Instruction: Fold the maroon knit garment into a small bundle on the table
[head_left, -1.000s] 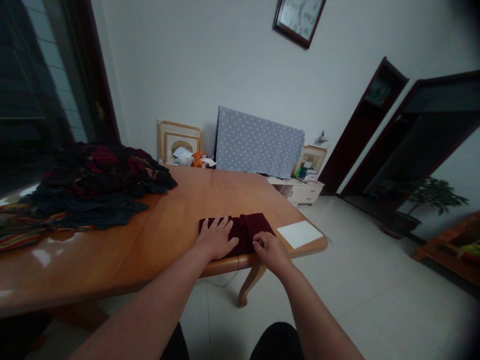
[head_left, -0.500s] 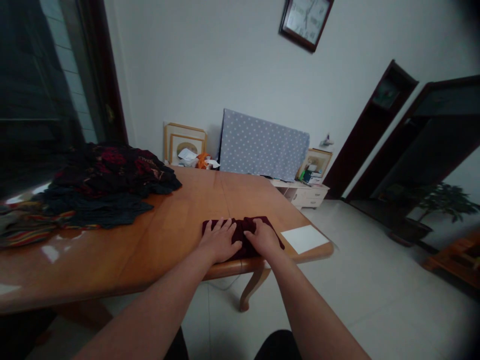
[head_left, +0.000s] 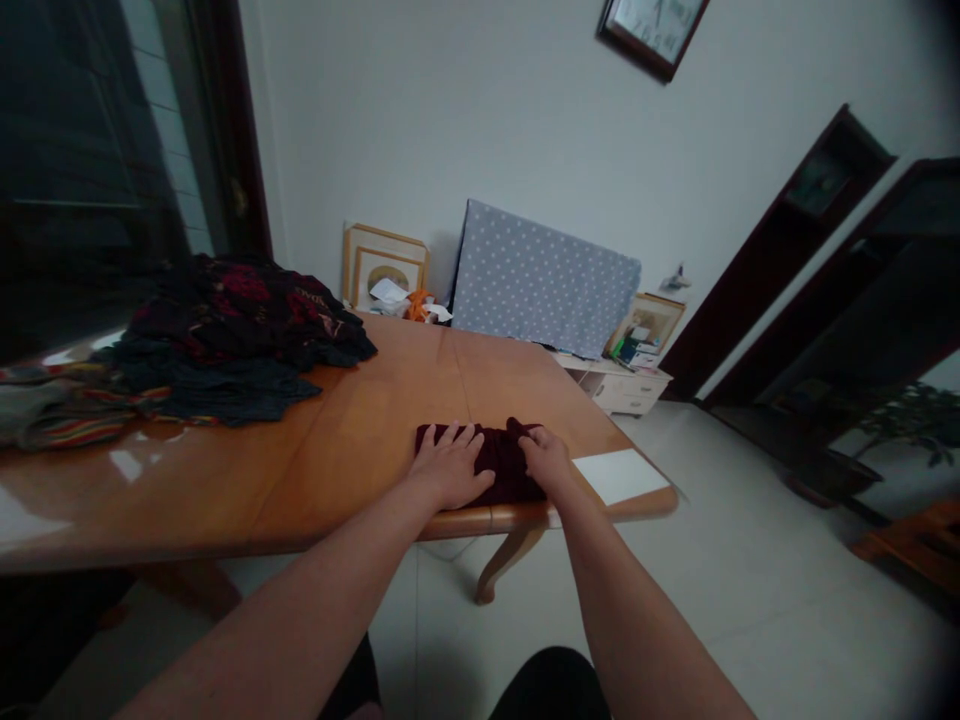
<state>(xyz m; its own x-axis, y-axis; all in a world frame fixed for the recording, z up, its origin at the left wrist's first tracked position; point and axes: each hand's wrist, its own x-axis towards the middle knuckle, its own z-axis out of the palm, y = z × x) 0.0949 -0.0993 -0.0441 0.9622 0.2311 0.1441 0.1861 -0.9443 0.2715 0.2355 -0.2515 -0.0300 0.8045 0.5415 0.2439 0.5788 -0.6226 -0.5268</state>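
One folded maroon cloth (head_left: 506, 475) lies along the near edge of the tabletop (head_left: 360, 430), its long axis running left to right. The left hand (head_left: 451, 470) spreads flat, ungripping fingers over its left end; the right hand's (head_left: 548, 460) fingers grasp a raised fold towards its far right corner, beside a white sheet (head_left: 622, 475).
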